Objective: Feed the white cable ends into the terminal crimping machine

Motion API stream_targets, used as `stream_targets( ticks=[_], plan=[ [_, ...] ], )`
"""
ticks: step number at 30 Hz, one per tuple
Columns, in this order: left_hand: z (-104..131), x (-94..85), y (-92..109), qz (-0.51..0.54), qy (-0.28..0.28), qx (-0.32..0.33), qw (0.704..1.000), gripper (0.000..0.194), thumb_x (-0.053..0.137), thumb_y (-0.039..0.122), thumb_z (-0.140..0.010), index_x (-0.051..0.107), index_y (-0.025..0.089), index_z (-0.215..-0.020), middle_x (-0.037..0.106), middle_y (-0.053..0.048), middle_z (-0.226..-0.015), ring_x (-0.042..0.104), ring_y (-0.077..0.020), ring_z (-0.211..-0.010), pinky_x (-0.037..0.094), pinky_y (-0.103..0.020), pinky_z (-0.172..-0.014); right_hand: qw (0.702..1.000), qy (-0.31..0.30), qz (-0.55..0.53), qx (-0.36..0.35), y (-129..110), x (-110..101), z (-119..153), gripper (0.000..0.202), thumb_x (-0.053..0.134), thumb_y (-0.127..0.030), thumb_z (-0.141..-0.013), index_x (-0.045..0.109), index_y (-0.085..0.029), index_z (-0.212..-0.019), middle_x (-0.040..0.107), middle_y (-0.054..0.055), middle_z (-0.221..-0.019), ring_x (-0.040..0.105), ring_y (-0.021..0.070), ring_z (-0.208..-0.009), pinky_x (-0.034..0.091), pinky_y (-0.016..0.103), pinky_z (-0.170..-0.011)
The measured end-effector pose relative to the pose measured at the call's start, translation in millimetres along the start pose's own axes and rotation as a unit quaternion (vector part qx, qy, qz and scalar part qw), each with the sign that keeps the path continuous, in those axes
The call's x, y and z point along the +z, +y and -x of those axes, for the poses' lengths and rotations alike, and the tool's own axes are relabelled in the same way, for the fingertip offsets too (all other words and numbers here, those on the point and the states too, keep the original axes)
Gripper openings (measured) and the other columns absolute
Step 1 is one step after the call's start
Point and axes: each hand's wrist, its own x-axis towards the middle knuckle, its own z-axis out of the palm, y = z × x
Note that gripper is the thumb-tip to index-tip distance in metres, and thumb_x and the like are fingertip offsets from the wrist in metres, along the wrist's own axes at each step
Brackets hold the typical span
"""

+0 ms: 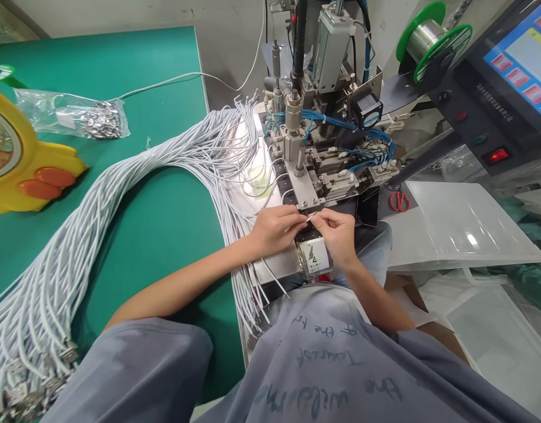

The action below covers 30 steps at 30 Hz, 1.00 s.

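Grey shirt (pixel 323 352) nearest, left hand (pixel 277 228) and right hand (pixel 337 234) pinch a white wire end (pixel 310 217) lying left-to-right between their narrowed fingers (pixel 296 218).

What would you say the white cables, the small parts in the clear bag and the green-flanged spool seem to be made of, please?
White cables: probably plastic-jacketed with a satin finish, judging by their smooth, even curves.
Small parts: likely metal, given their silvery glints.
Spool: flanges perhaps glossy plastic, being evenly green; the wound wire looks metallic, shining silver.
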Motion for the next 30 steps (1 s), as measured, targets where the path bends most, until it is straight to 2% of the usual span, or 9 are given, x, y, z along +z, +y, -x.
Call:
stream_targets(
  ticks=[4, 6, 10, 13, 16, 19, 22, 26, 30],
  plan=[
    [0, -0.6, -1, -0.032, -0.001, 0.042, 0.999, 0.015, 0.051, 0.017, -0.088, 0.063, 0.014, -0.080, 0.058, -0.001, -0.062, 0.047, -0.0093, -0.054, 0.033, -0.021, -0.048, 0.993, 0.035, 0.082, -0.073, -2, 7, 6, 0.020, 0.058, -0.027, -0.079, 0.066, -0.015, -0.065, 0.035, -0.004, -0.051, 0.033, 0.0069, -0.050, 0.030, 0.023, -0.050],
    [-1, -2.2, -4, -0.070, -0.010, 0.087, 0.994, 0.014, 0.050, 0.015, -0.087, 0.062, 0.014, -0.080, 0.057, -0.001, -0.062, 0.045, -0.0102, -0.054, 0.033, -0.022, -0.048, 0.988, -0.002, 0.125, -0.086, -6, 1, 4, 0.023, 0.057, -0.024, -0.079, 0.062, -0.014, -0.059, 0.032, -0.005, -0.050, 0.031, 0.0061, -0.049, 0.029, 0.023, -0.050],
    [-1, -2.6, -6, -0.111, -0.020, 0.141, 0.984, 0.016, 0.048, 0.010, -0.086, 0.061, 0.013, -0.077, 0.054, 0.000, -0.058, 0.041, -0.0109, -0.052, 0.031, -0.023, -0.047, 0.983, -0.084, 0.158, -0.034, -13, -13, -4, 0.022, 0.058, -0.022, -0.076, 0.057, -0.014, -0.056, 0.029, -0.006, -0.048, 0.027, 0.0053, -0.047, 0.027, 0.023, -0.050],
    [1, 1.3, -3, -0.067, -0.012, 0.091, 0.994, 0.017, 0.048, 0.013, -0.087, 0.062, 0.014, -0.077, 0.056, -0.001, -0.061, 0.045, -0.0105, -0.055, 0.032, -0.022, -0.048, 0.986, -0.083, 0.137, -0.051, -9, -11, -7, 0.023, 0.057, -0.021, -0.075, 0.055, -0.015, -0.054, 0.028, -0.006, -0.048, 0.027, 0.0056, -0.048, 0.028, 0.023, -0.050],
    [4, 5.7, 2, 0.022, 0.000, -0.009, 1.000, 0.016, 0.053, 0.017, -0.087, 0.064, 0.013, -0.076, 0.057, -0.001, -0.061, 0.049, -0.0088, -0.055, 0.035, -0.020, -0.048, 0.991, -0.024, 0.088, -0.100, 0, 0, -4, 0.024, 0.058, -0.023, -0.077, 0.058, -0.016, -0.054, 0.028, -0.006, -0.048, 0.029, 0.0066, -0.048, 0.030, 0.024, -0.050],
    [6, 7.0, 3, 0.109, 0.004, -0.077, 0.991, 0.016, 0.055, 0.020, -0.087, 0.066, 0.014, -0.077, 0.057, 0.000, -0.060, 0.051, -0.0068, -0.052, 0.038, -0.017, -0.049, 0.995, 0.024, 0.033, -0.088, 6, 9, -2, 0.020, 0.060, -0.027, -0.077, 0.065, -0.016, -0.061, 0.031, -0.005, -0.049, 0.031, 0.0073, -0.049, 0.030, 0.024, -0.050],
    [4, 4.5, -1, 0.112, -0.010, -0.056, 0.992, 0.018, 0.053, 0.021, -0.089, 0.066, 0.014, -0.079, 0.060, -0.001, -0.063, 0.052, -0.0069, -0.053, 0.039, -0.017, -0.049, 0.999, -0.011, -0.007, -0.030, 6, 3, -4, 0.019, 0.060, -0.032, -0.075, 0.067, -0.017, -0.067, 0.038, -0.003, -0.052, 0.036, 0.0082, -0.052, 0.034, 0.025, -0.052],
    [0, 0.9, -7, -0.021, -0.041, 0.059, 0.997, 0.024, 0.043, 0.014, -0.089, 0.066, 0.015, -0.082, 0.062, -0.003, -0.066, 0.049, -0.0099, -0.055, 0.034, -0.022, -0.048, 0.992, -0.116, 0.043, -0.005, 1, -15, -13, 0.018, 0.061, -0.029, -0.072, 0.066, -0.016, -0.062, 0.035, -0.005, -0.050, 0.032, 0.0067, -0.049, 0.031, 0.023, -0.050],
    [2, 6.0, -5, -0.049, -0.010, 0.044, 0.998, 0.021, 0.048, 0.016, -0.088, 0.065, 0.015, -0.076, 0.061, -0.002, -0.063, 0.048, -0.0118, -0.057, 0.037, -0.024, -0.051, 0.996, -0.069, 0.057, -0.020, 3, -10, -11, 0.019, 0.060, -0.028, -0.073, 0.064, -0.015, -0.060, 0.034, -0.005, -0.047, 0.030, 0.0063, -0.048, 0.030, 0.023, -0.049]
  ],
)
